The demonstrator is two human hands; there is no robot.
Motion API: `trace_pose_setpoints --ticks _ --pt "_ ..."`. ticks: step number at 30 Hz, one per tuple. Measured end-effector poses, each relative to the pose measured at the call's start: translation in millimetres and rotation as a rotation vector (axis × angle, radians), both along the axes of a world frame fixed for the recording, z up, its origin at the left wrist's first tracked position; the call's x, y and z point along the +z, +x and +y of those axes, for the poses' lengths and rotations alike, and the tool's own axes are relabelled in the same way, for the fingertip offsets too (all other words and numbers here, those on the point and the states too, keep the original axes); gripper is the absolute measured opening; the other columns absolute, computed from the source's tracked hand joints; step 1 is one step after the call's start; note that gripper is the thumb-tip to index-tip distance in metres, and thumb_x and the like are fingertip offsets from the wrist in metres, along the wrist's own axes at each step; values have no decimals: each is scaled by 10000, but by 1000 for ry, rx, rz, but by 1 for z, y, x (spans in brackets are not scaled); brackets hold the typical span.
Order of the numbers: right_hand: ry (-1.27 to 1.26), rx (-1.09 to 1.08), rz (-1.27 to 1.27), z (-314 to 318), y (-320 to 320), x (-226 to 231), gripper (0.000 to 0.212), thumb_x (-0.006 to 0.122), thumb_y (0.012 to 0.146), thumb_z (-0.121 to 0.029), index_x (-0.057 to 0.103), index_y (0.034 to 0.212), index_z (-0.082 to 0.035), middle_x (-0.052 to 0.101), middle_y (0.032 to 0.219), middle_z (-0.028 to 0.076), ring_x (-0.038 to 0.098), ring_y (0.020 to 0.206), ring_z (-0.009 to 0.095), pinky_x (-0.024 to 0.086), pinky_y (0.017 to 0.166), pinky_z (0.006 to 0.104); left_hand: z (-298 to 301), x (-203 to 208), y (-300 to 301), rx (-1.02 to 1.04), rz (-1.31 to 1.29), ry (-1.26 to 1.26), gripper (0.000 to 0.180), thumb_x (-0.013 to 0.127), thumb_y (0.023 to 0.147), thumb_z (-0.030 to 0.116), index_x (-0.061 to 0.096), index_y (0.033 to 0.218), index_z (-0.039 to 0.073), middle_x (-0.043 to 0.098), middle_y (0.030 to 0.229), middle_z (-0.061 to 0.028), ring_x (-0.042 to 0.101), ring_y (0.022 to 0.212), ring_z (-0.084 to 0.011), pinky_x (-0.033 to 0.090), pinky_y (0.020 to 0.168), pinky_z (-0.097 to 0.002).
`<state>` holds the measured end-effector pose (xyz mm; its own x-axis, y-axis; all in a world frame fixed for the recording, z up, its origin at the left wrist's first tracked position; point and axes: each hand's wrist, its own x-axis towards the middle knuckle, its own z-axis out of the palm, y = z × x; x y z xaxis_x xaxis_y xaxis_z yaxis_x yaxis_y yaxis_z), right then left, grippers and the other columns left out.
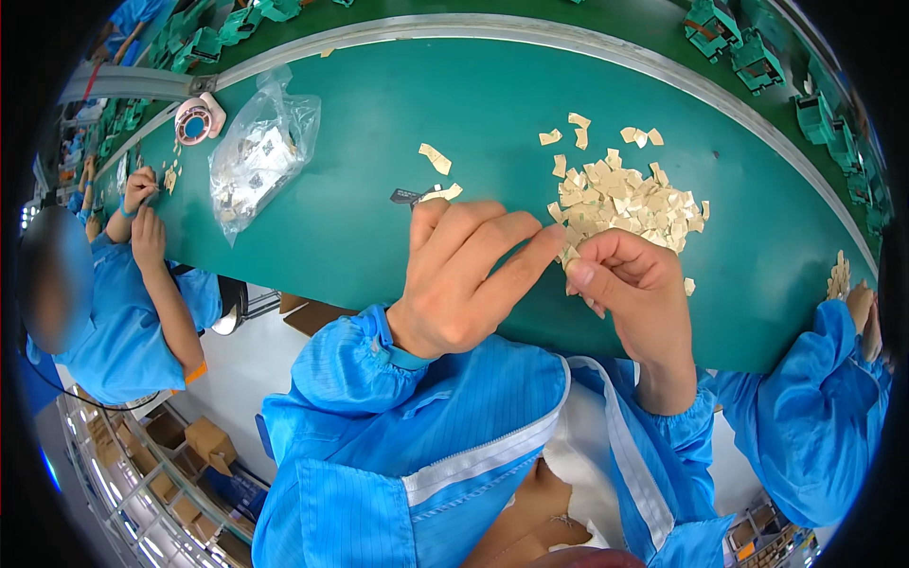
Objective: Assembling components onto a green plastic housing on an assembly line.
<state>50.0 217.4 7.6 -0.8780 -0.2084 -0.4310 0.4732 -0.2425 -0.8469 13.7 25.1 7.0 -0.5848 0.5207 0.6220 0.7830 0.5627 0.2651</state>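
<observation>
My right hand (630, 289) pinches a small cream-coloured piece (569, 256) between thumb and fingers, just in front of the pile. My left hand (473, 270) is back up, its fingers bent, with the foremost finger reaching that piece's edge. Its thumb is hidden, so whatever it grips cannot be made out. Just beyond its knuckles are a small black tag (404, 197) and a cream strip (442, 192). Another cream strip (436, 158) lies farther off. The pile of cream pieces (630, 199) spreads behind my right hand, with several loose ones around it.
A clear plastic bag (263, 161) of white pieces lies left on the green table (369, 114), near a tape roll (195, 123). A metal rail (473, 26) bounds the far edge. Co-workers in blue sit left (123, 322) and right (805, 417). Green fixtures (757, 59) stand beyond the rail.
</observation>
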Motion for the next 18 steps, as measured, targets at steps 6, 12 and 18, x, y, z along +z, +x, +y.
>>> trace_pose_setpoints --ticks 6,12,18 --pt "37 -95 266 -6 3 -6 88 697 800 -13 637 860 11 623 779 39 541 653 70 428 574 195 9 -7 4 -41 -109 155 363 734 541 9 711 899 63 629 836 -41 548 732 -185 424 635 -292" --pt "414 -225 632 -8 8 -12 88 721 757 -5 652 813 1 624 786 66 551 651 99 429 563 218 14 -9 10 -65 -203 201 367 729 567 -20 710 927 50 627 841 -47 555 743 -195 445 641 -289" --pt "405 -339 553 -9 8 -7 119 720 739 21 661 842 7 638 777 81 567 647 136 435 558 230 16 -9 7 -96 -136 141 357 694 573 1 708 927 43 637 857 -52 558 745 -189 429 637 -281"
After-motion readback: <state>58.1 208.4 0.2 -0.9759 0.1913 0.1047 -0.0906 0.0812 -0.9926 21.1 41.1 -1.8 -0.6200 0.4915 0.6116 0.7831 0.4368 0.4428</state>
